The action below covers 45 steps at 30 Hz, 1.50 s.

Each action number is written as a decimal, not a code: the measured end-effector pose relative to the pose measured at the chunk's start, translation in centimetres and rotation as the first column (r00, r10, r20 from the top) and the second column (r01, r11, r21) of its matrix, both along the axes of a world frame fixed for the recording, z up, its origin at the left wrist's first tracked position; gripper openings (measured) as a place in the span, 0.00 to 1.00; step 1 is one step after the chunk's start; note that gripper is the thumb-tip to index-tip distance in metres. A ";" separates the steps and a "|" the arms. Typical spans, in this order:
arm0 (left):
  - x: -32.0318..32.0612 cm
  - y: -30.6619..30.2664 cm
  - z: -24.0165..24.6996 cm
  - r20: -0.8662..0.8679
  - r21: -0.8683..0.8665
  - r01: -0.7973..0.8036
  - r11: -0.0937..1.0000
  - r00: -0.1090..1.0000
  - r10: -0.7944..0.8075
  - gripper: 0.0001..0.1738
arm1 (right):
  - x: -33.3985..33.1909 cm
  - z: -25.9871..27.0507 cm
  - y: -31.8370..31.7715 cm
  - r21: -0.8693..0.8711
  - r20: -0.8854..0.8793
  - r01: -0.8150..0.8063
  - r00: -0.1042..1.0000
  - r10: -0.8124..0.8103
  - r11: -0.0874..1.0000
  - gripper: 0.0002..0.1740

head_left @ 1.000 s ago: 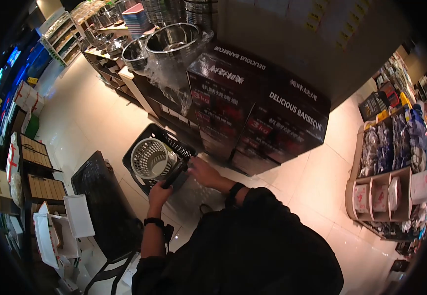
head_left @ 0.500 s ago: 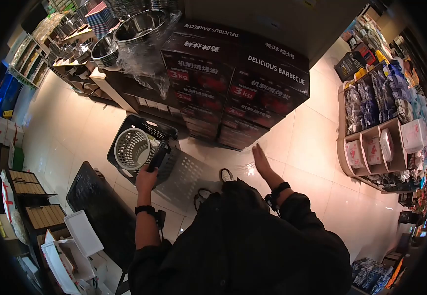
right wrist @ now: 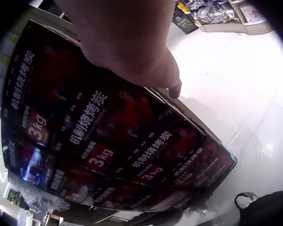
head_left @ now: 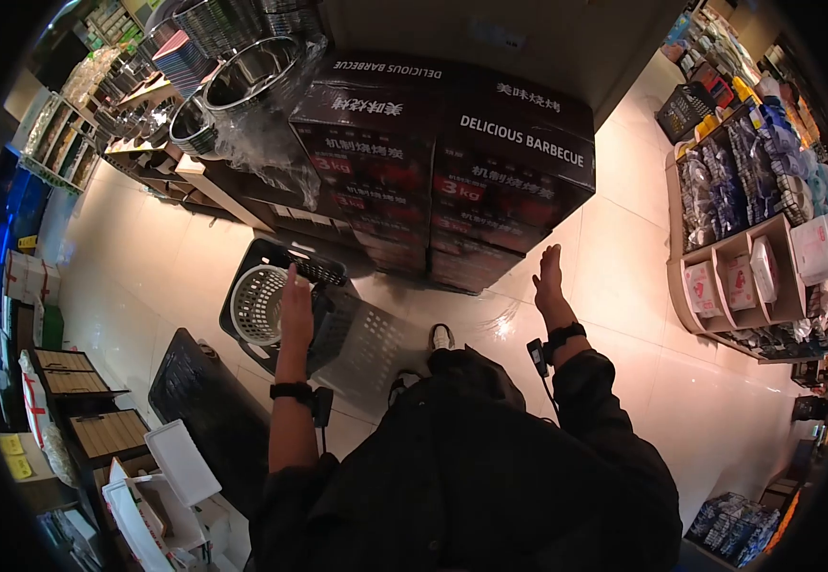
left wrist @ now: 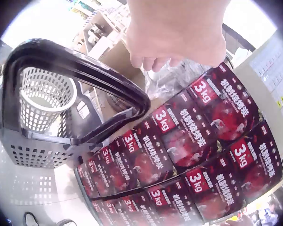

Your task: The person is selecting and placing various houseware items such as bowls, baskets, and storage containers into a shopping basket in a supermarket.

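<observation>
My left hand (head_left: pixel 296 310), fingers extended, is raised over the shopping basket (left wrist: pixel 35 157) and holds nothing. The basket is dark plastic with slotted walls; its black handle (left wrist: pixel 94 74) stands raised in the left wrist view. Inside sits a round, pale perforated basket (head_left: pixel 255 303), partly hidden by my left hand in the head view. Off to the right, my right hand (head_left: pixel 549 289) is raised with straight fingers and a bare palm, nearest the stacked charcoal boxes (head_left: pixel 519 143), which are dark and marked 3kg.
Steel bowls (head_left: pixel 252 74) in torn plastic wrap stand on a shelf beside the boxes. A black flat-topped piece (head_left: pixel 209 391) and an open white foam box (head_left: pixel 185 462) lie left. At the right is a display rack (head_left: pixel 747 276) with packaged goods. Pale tiles (head_left: pixel 623 315) cover the floor.
The right hand left the basket's handle and swung right, then rose slightly. The left hand has let go of the handle and straightened its fingers. The head view shifted rightward.
</observation>
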<state>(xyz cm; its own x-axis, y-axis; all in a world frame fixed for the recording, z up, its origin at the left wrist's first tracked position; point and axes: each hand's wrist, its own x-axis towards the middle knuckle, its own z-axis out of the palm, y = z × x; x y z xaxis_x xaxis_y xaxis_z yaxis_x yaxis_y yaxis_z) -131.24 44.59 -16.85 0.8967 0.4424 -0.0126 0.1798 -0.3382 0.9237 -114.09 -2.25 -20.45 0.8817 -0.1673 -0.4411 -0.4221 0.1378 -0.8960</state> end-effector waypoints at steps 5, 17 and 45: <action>5.1 -1.6 0.1 -0.013 -0.328 0.026 0.944 0.999 -0.032 0.44 | 2.3 -1.8 0.8 0.124 -0.080 -0.003 0.997 0.013 0.992 0.50; 12.0 -1.9 0.0 -0.157 -0.576 -0.136 0.806 0.986 0.054 0.55 | 3.0 -3.3 0.7 0.175 -0.106 0.056 0.994 -0.037 0.983 0.48; 27.5 4.8 -7.2 -0.242 -0.721 -0.002 0.693 0.938 -0.249 0.29 | 3.7 -5.5 -1.1 0.015 -0.091 -0.170 0.981 0.171 0.985 0.46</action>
<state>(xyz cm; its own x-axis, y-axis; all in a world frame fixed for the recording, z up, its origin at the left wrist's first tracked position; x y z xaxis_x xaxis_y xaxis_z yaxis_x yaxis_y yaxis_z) -103.71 49.40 -24.06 0.8355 0.0751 -0.5444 0.4902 0.3458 0.8001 -110.40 -3.30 -25.94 0.8529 -0.0143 -0.5219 -0.5201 0.0632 -0.8517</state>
